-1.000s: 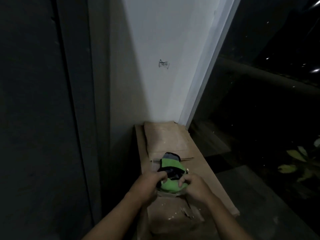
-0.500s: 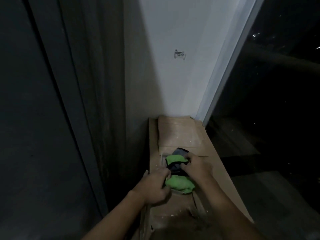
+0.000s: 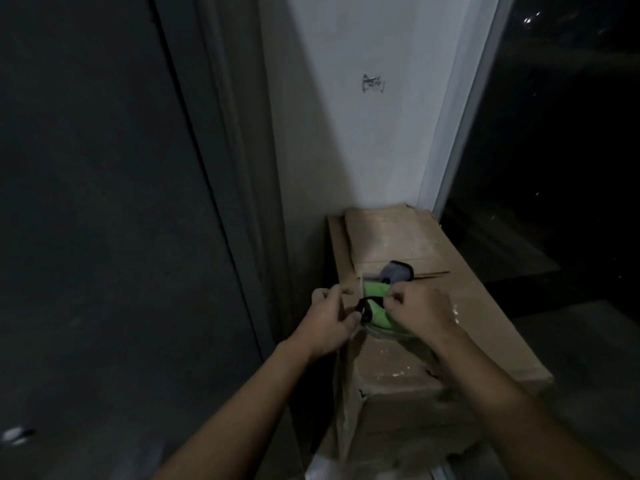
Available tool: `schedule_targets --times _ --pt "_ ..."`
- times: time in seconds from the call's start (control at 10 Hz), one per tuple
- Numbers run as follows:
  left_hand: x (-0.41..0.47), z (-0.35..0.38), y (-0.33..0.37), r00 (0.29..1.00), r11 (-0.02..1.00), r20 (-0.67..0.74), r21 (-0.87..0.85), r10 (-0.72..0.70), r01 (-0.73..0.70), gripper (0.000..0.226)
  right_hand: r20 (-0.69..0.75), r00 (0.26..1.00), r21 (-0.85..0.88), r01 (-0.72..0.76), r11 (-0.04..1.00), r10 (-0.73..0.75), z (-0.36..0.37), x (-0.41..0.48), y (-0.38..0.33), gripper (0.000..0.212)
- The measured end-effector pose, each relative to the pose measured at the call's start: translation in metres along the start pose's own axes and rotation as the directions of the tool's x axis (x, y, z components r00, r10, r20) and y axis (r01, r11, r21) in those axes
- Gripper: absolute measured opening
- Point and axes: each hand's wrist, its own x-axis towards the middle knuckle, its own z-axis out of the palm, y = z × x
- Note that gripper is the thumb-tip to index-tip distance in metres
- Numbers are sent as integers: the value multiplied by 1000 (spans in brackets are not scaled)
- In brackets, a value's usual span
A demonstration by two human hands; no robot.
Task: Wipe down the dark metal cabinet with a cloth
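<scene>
Our left hand (image 3: 329, 317) and right hand (image 3: 421, 312) both have curled fingers pinching the green cloth (image 3: 375, 289), the left at its black hem and the right on its near fold. The cloth lies bunched on the cardboard box (image 3: 398, 237). We judge it best to gather the loose folds into one firm pad before lifting. The dark metal cabinet (image 3: 104, 202) stands left of the box, not yet wiped, so we carry the pad left.

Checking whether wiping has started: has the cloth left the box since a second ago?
No. The cloth still lies on the box, against the near side of its slit, as before.
</scene>
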Motion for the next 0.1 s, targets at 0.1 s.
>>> schedule_targets --times 0.1 --pt "-24 -26 -5 998 999 -62 -27 22 -24 39 -17 999 102 41 994 -39 -11 -19 -31 20"
